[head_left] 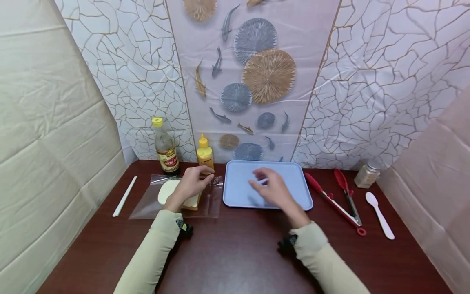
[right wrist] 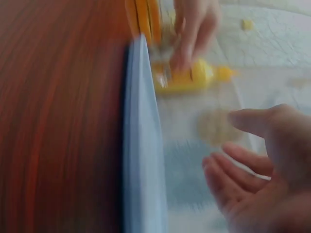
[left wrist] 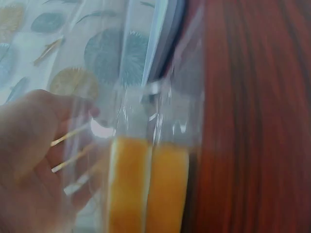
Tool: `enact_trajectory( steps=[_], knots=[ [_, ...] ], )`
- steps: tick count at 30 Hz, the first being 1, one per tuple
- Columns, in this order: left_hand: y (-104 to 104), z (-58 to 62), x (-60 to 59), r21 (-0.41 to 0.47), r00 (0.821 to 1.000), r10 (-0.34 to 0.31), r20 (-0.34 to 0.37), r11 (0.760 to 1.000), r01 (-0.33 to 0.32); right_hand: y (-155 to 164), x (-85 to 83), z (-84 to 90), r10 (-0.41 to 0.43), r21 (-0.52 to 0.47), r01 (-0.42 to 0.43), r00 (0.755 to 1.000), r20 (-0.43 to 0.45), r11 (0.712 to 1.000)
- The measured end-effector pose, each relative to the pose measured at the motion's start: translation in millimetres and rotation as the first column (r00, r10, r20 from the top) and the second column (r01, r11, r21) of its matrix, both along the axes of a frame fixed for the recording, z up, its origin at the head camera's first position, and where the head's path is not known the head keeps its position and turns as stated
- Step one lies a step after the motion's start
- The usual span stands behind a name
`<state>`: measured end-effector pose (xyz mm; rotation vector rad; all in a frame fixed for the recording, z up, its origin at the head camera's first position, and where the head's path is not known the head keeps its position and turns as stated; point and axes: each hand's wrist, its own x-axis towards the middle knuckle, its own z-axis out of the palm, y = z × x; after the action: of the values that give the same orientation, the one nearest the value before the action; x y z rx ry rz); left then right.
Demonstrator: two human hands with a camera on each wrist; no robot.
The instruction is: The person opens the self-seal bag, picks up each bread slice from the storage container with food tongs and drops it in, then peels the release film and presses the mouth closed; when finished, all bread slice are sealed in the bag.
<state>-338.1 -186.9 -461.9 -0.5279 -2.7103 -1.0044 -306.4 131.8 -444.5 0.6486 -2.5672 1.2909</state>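
Note:
My left hand [head_left: 191,181] is over a clear plastic bag [head_left: 211,206] and pinches its film near the right end, thumb and forefinger close together. Inside the bag lie slices of bread [head_left: 169,190], partly covered by that hand; their brown crusts [left wrist: 129,179] show through the film in the left wrist view. My right hand [head_left: 271,185] hovers above the light blue tray [head_left: 235,196], fingers loosely bent and apart from the thumb. Nothing is between them, as the right wrist view also shows of this hand [right wrist: 262,170].
Behind the bag stand a yellow squeeze bottle [head_left: 205,154] and a sauce bottle [head_left: 167,151]. White chopsticks [head_left: 125,197] lie at the left. Red-tipped tongs [head_left: 335,204], a white spoon [head_left: 380,216] and a glass shaker jar [head_left: 367,175] are on the right.

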Motion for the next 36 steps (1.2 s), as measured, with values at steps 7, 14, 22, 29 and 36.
enact_trajectory(
  steps=[7,14,22,29,36],
  knots=[
    [9,-7.3,-1.4,-0.095,0.998,0.051,0.042,0.994,-0.047,-78,-11.1,-19.7,0.133,-0.093,-0.125,0.987,0.088,0.988],
    [12,-8.9,0.3,-0.079,0.998,0.041,0.038,0.996,-0.038,-108,-12.3,-33.1,0.068,-0.089,-0.053,0.982,0.174,0.995],
    [4,-18.1,-6.1,0.016,0.999,0.008,0.045,1.0,-0.008,-113,-8.6,-38.8,0.084,-0.087,-0.068,0.978,0.188,0.994],
    [-4,-21.2,-8.8,0.086,0.995,-0.024,0.101,0.996,0.015,-114,-11.1,-39.0,0.079,-0.098,-0.064,0.984,0.16,0.993],
    [-8,-23.3,-13.7,0.117,0.987,-0.078,0.14,0.991,0.062,-113,-15.6,-39.5,0.065,-0.084,-0.053,0.987,0.146,0.995]
  ],
)
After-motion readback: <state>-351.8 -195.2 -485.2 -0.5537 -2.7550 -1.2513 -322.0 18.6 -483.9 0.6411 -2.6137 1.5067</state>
